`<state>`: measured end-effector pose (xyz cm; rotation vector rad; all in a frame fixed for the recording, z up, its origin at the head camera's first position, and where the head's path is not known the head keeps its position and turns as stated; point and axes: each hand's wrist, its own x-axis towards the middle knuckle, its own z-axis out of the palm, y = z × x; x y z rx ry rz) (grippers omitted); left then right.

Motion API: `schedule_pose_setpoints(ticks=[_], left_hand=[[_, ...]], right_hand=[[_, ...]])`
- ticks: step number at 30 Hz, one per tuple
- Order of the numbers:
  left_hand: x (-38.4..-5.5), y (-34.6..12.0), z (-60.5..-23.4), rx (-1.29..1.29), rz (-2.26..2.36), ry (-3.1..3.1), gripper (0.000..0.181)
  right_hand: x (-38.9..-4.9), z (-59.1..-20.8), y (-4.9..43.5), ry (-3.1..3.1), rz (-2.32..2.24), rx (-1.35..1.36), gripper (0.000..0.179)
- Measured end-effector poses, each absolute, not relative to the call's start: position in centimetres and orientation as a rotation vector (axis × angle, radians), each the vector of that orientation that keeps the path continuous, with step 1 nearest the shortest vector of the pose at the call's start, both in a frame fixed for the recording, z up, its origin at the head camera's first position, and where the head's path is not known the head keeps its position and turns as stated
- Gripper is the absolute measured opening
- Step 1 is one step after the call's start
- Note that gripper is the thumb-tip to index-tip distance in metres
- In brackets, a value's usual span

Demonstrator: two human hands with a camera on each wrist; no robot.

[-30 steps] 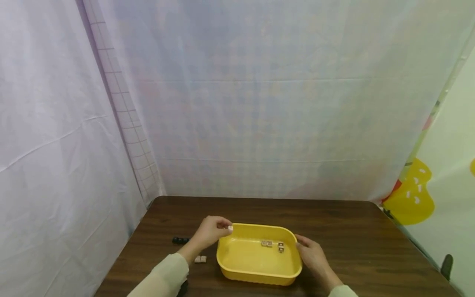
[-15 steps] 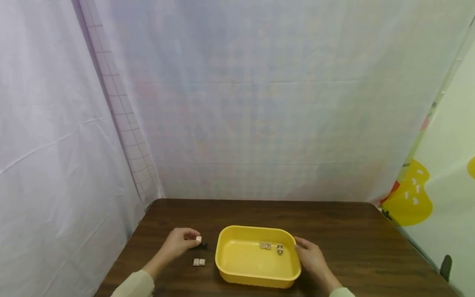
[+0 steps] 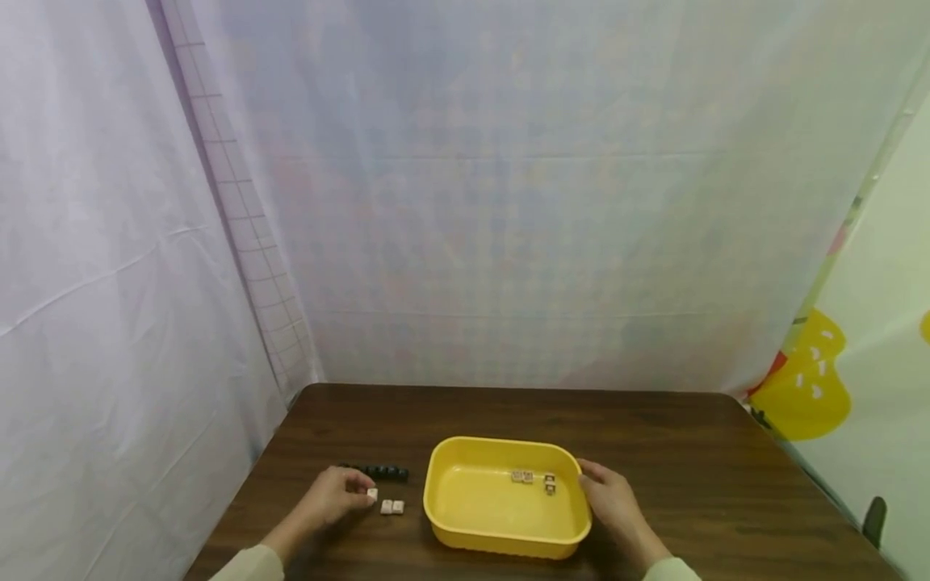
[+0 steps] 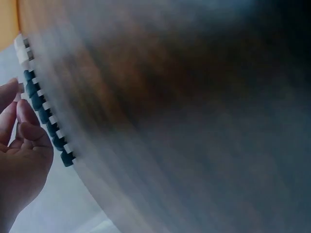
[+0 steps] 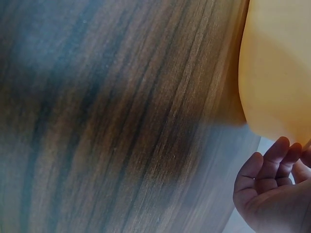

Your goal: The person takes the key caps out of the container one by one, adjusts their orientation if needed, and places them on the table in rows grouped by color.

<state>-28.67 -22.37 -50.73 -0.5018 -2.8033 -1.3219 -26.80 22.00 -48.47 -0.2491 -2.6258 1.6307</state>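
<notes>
My left hand (image 3: 336, 496) pinches a small white keycap (image 3: 372, 494) between thumb and fingertips, low over the table. Just right of it, two white keycaps (image 3: 392, 507) lie side by side. A straight row of black keycaps (image 3: 385, 472) runs behind the hand, its left end partly hidden; the left wrist view shows these black keycaps (image 4: 43, 115) edge-on beyond the fingers. My right hand (image 3: 612, 502) grips the right side of a yellow plastic basin (image 3: 508, 545). In the right wrist view, its curled fingers (image 5: 276, 151) are at the basin's wall.
Inside the basin, toward its back right, sit several light keycaps (image 3: 521, 477), some showing dark markings or hollows. Everything stands on a brown wood-grain table (image 3: 683, 452). White curtains (image 3: 508, 242) hang behind and to the left.
My left hand has moved from the basin's left rim, leftward over the black row, then toward the front beside the two white keycaps, still pinching its keycap. The right hand stays on the basin.
</notes>
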Motion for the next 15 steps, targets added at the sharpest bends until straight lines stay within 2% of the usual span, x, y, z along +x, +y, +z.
schedule_pose_setpoints(ticks=[15], left_hand=[[-28.6, -22.12, -51.81, -0.631, -1.343, -2.819, 0.014]], right_hand=[[-26.57, -48.58, 21.92, -2.599, 1.639, -0.234, 0.043]])
